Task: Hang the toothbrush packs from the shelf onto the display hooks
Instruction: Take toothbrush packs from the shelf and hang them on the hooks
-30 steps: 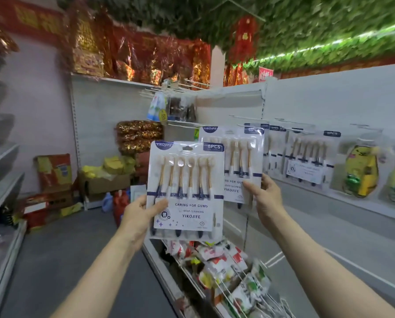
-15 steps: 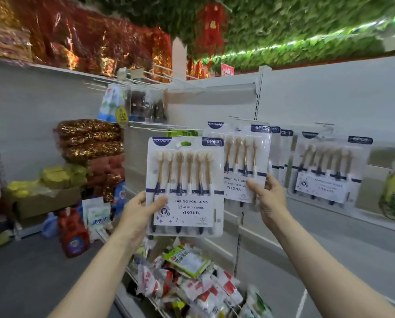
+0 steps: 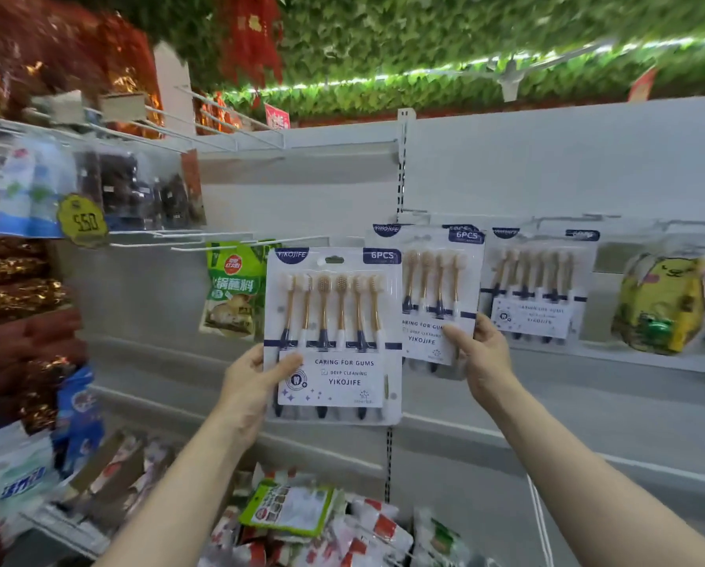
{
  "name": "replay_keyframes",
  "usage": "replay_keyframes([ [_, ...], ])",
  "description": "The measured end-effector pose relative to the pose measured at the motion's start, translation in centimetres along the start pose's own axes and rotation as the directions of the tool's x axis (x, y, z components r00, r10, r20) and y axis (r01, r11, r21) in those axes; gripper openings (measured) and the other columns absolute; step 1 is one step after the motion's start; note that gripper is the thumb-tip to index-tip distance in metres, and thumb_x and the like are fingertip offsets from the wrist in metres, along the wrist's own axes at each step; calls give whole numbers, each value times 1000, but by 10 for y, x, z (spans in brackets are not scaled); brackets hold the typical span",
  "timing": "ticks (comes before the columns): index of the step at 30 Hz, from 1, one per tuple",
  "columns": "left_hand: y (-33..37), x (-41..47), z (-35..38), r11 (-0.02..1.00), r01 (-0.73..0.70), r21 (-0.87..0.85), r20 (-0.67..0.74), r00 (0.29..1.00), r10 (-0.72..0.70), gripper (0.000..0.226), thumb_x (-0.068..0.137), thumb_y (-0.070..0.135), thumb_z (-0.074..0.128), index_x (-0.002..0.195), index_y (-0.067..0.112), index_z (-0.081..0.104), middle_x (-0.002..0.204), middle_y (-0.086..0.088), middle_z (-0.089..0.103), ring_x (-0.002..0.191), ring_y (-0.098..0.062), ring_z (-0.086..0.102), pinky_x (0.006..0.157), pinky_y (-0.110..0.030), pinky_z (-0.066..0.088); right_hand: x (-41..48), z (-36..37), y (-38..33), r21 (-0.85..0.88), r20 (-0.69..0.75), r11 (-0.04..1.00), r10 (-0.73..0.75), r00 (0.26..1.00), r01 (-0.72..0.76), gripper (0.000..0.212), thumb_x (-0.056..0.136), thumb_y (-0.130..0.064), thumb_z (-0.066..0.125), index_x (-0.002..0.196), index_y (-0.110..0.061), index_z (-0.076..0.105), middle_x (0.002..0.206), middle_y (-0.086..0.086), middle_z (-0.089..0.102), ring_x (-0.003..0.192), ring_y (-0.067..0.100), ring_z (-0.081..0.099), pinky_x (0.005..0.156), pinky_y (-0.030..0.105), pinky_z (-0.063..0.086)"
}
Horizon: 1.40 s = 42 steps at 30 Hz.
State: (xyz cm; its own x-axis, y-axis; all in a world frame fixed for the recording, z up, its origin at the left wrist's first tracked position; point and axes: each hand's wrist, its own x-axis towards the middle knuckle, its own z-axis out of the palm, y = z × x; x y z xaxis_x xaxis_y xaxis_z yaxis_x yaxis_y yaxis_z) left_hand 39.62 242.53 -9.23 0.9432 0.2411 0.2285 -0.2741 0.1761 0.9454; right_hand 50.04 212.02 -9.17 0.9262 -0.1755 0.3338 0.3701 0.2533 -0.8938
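My left hand (image 3: 252,386) grips the lower left edge of a white six-piece toothbrush pack (image 3: 334,333) and holds it upright before the grey back panel. My right hand (image 3: 479,354) pinches the lower right edge of a second pack (image 3: 432,292), which sits just behind and right of the first, its top level with a white display hook (image 3: 414,214). Further packs (image 3: 539,284) hang on hooks to the right. Bare white wire hooks (image 3: 236,241) jut out to the left of the held packs.
A green snack bag (image 3: 232,292) hangs left of the packs. A yellow plush item in plastic (image 3: 662,304) hangs at the right. Dark packets and a yellow price tag (image 3: 81,221) hang at upper left. Mixed sachets (image 3: 301,521) fill the wire shelf below my arms.
The view has swung right and closer to the panel. Both hands still hold their packs, which have risen slightly toward the hook row.
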Motion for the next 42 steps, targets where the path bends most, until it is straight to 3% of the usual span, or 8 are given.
replay_keyframes([
  [4,-6,16,-7,1000,18,-3,67,998,-17,42,70,12,79,110,4,69,103,-11,77,99,-25,72,87,-38,55,8,1,1,-76,-48,997,-33,998,30,42,85,0,73,125,-2,60,113,13,73,102,29,72,88,41,58],
  [17,-11,41,5,1000,25,-7,157,987,-24,50,65,18,81,112,4,68,106,-12,76,103,-28,71,96,-47,53,44,-8,-2,-247,-173,965,41,984,-84,49,83,-14,79,126,-3,60,110,11,72,103,27,70,82,33,58],
  [19,-9,42,4,1000,29,-5,166,986,-28,48,67,17,80,111,5,68,106,-12,76,102,-27,72,96,-47,53,42,0,-6,-313,-308,948,-43,950,-58,61,80,-29,84,129,-6,57,121,8,66,110,23,64,94,37,54],
  [22,-8,43,6,1000,18,-10,165,986,-16,49,66,17,80,111,5,68,105,-11,76,102,-26,72,93,-44,54,24,19,-24,-341,-449,939,-209,869,50,52,85,-39,77,124,-11,59,117,2,64,108,19,62,100,35,50],
  [25,-14,39,14,1000,24,-16,183,983,-21,46,69,15,79,112,3,68,105,-12,76,101,-28,72,88,-41,56,-2,46,-45,-187,-197,977,-139,971,102,38,90,-46,69,110,-14,67,105,2,71,95,14,67,87,30,53],
  [28,-21,32,27,999,41,0,187,981,-40,34,79,6,77,112,5,68,103,-11,76,97,-27,73,86,-42,58,-20,64,-52,-131,-13,988,-86,996,84,38,84,-50,74,103,-17,72,91,-5,73,81,11,65,75,26,49],
  [32,-21,29,39,999,33,-1,210,977,-32,28,83,3,73,111,6,68,103,-9,77,97,-24,73,87,-41,57,-28,64,-58,-80,-23,989,-127,992,125,37,85,-27,79,115,-10,69,109,3,76,106,19,70,100,36,52],
  [42,-14,45,65,999,-28,17,222,975,23,24,85,17,76,107,12,68,97,0,78,95,-14,72,86,-28,53,-22,59,-98,-53,-96,966,-257,962,253,22,86,-15,77,107,-12,72,103,4,77,102,21,71,95,32,54],
])
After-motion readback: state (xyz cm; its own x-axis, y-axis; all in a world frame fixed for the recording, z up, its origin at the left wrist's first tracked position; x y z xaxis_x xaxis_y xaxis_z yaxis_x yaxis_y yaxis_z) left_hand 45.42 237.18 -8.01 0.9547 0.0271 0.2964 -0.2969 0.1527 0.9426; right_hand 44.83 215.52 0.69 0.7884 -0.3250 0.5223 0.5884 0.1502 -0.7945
